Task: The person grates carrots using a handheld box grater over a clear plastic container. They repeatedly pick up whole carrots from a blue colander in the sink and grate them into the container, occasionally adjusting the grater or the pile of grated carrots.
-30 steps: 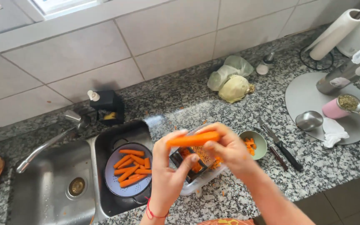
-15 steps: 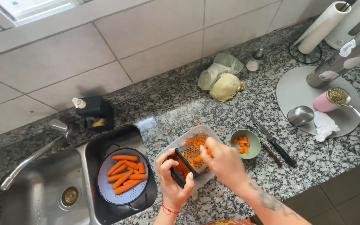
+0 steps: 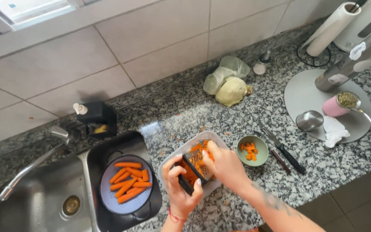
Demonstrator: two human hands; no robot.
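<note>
- The grey speckled stone table (image 3: 185, 107) runs along a wall of pale tiles (image 3: 121, 47), with a strip of window (image 3: 26, 8) at the top left; orange scraps lie scattered over the stone near the work, which could make it slippery.
- A steel sink (image 3: 44, 202) with a long tap (image 3: 35, 161) sits at the left; in the dark basin beside it a bluish colander (image 3: 108, 199) holds whole peeled carrots (image 3: 127, 182).
- A round grey mat (image 3: 305, 96) at the right carries a pink cup, a small steel bowl and a white cloth.
- A clear plastic tub (image 3: 170, 165) stands near the table's front edge; a hard push might slide it off.
- The black box grater (image 3: 192, 172) leans tilted inside the tub. The left hand (image 3: 181, 189) is closed around its lower end; a loose hold could let it skid.
- The right hand (image 3: 224, 165) is closed against the grater's face; I cannot tell how much carrot it hides. A short stub would bring the fingertips onto the blades.
- A small green bowl (image 3: 258, 161) of carrot ends sits just right of the tub, near enough for an elbow to knock, with two dark-handled knives (image 3: 286, 152) beyond.
</note>
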